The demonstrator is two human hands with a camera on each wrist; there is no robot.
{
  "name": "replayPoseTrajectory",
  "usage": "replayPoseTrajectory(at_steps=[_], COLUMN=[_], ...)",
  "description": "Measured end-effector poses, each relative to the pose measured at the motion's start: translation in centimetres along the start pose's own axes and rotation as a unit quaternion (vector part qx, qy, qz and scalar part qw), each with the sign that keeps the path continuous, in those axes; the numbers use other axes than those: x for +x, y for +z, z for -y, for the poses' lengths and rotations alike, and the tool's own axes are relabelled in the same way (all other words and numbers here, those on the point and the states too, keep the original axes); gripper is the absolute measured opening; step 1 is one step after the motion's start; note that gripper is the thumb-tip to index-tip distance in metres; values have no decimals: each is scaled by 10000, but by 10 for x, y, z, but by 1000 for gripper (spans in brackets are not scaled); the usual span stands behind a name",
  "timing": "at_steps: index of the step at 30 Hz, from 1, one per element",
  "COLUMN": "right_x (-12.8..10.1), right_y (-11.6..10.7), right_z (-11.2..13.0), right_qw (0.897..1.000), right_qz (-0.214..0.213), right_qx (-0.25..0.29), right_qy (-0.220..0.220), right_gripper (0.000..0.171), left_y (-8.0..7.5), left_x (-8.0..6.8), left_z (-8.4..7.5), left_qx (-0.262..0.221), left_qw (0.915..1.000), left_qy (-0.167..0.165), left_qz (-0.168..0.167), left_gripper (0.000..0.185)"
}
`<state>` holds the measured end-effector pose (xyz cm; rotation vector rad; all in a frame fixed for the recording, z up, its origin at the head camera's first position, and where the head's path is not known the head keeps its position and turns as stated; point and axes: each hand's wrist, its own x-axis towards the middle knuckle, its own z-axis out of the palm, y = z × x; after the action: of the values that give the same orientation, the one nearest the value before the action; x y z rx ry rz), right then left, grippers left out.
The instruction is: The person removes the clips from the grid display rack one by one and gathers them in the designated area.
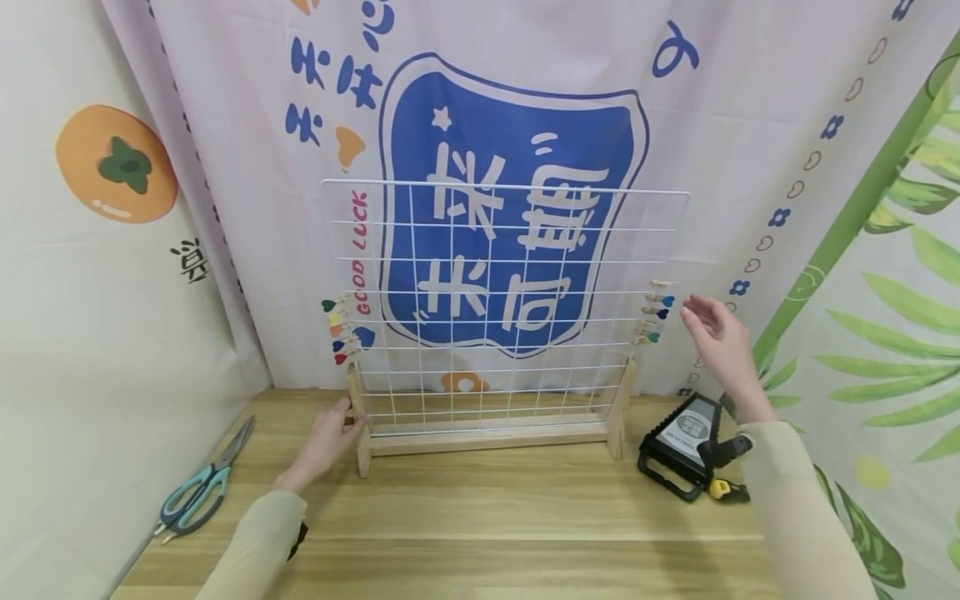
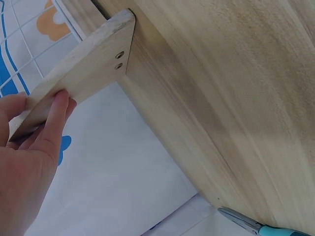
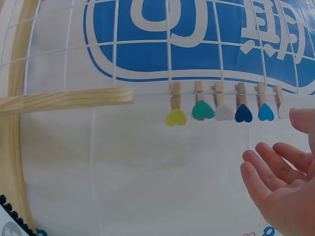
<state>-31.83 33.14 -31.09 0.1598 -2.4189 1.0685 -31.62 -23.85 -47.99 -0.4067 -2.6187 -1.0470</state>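
Left hand point(image 1: 324, 442) grasping wooden stand leg point(image 1: 358, 433), right hand point(image 1: 718, 340) released beside heart clips point(image 1: 655, 314)

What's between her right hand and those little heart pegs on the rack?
Nothing: in the right wrist view, only backdrop cloth shows between the right hand and the heart pegs.

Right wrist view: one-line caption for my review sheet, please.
Open right hand hovers beside a row of heart-tipped wooden clips pegged along the white wire grid, apart from them.
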Motion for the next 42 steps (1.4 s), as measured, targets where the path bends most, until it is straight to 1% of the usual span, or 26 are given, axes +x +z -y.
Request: replayPoseTrajectory(at_steps=[6,11,17,20,21,24,27,28,31,34,39,42], right_x=[9,14,22,24,25,26,28,28,29,29,30,30], right_y=[-1,-1,0,0,1,3,5,6,5,5,4,4], right_z=[8,11,11,10,10,9,9,9,8,7,7,7], right_qw=[9999,9998,9999,9998,9997,9994,9988,9985,9979,9975,9969,9966], right_qz=[-119,-134,-101,-46,-47,-92,-189,-216,-295,-354,-490,-572], right_qx=[8,72,82,105,128,229,372,409,492,528,567,516], right_qy=[-87,-139,-17,143,182,258,272,285,313,309,253,295], right_gripper=[55,54,54,55,56,56,55,55,52,50,48,49], left_y=[1,1,2,1,2,1,2,2,4,5,5,5], left_x=[1,-1,-1,-3,-3,-5,-4,-4,-3,-3,-2,-2], left_z=[4,2,3,2,0,-2,-2,-1,0,-1,-1,0], left_qx=[50,94,84,40,49,4,24,12,81,48,30,84], left_qw=[10000,9999,10000,9999,9996,9991,9992,9995,9997,9999,9999,9999], left_qy=[28,-16,-4,117,206,339,295,214,104,2,-23,-19], left_qz=[-42,-37,-41,-87,-165,-235,-280,-227,-184,-132,-115,-113], left_gripper=[27,27,26,26,25,24,24,25,26,26,28,28])
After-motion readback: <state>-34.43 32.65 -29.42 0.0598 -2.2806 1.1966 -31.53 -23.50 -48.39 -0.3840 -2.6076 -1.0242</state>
